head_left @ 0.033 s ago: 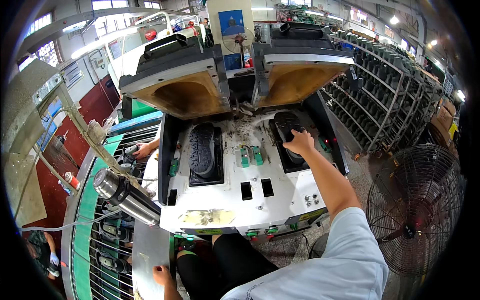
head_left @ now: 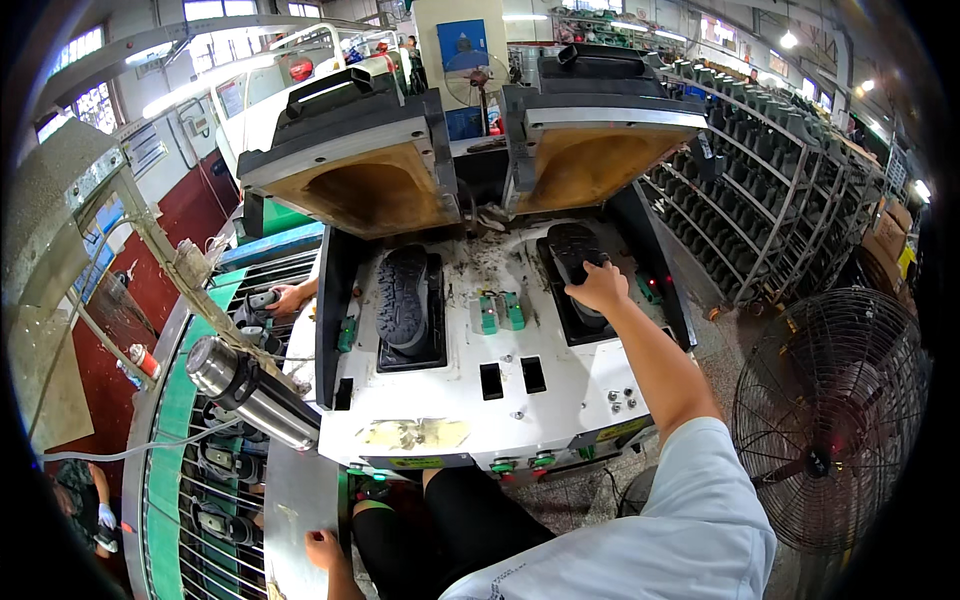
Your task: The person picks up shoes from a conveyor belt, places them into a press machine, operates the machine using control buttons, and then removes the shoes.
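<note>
My right hand (head_left: 603, 288) grips a dark shoe (head_left: 575, 246) lying sole up on the right pad of a white two-station press (head_left: 480, 400). Its fingers cover part of the sole. On the left pad, a second dark shoe (head_left: 403, 300) also rests sole up, with nobody touching it. Down at the lower left, my left hand (head_left: 323, 550) is by the edge of a metal tabletop (head_left: 290, 510), with its fingers curled in and nothing visible in them. Two raised lids (head_left: 365, 195) with brown hollow linings stand tilted over the pads.
A steel thermos (head_left: 255, 395) leans beside the press. Behind it a roller conveyor (head_left: 165, 480) carries several shoes, where another person's hand (head_left: 290, 299) holds one. A large caged fan (head_left: 830, 420) stands at right, near racks (head_left: 750, 180) full of shoes. Another person sits far lower left.
</note>
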Demonstrator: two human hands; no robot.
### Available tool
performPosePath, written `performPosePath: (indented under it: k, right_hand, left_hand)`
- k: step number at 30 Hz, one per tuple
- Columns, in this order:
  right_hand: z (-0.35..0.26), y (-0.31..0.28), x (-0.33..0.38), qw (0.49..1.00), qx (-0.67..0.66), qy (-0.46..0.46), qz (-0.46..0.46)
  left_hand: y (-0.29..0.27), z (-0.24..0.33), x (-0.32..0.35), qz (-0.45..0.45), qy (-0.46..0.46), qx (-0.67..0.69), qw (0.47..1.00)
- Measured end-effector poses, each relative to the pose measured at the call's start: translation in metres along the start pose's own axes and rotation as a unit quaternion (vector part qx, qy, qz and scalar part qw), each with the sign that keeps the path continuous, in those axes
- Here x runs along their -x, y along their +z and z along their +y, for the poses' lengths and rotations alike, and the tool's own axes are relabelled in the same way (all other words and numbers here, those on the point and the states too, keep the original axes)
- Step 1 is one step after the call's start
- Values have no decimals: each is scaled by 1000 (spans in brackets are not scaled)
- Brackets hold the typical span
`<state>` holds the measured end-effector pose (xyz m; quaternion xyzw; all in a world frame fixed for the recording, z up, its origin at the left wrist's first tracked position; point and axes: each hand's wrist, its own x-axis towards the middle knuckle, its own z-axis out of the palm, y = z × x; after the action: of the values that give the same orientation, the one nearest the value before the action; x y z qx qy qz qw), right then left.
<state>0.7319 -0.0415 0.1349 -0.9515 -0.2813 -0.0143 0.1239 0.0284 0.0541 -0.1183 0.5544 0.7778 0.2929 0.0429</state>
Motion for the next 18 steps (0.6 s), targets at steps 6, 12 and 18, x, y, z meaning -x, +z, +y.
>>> performPosePath:
  k: [6,12,18]
  right_hand:
    - [58,23,76,940,-88,-236,231]
    - [179,109,228,731,-560,137,366]
    - [219,106,234,307,-840,430,125]
  left_hand:
    - [29,78,58,-103,180,148,967]
    - [38,217,200,-552,346,229,723]
    - [56,300,256,-598,435,252,624]
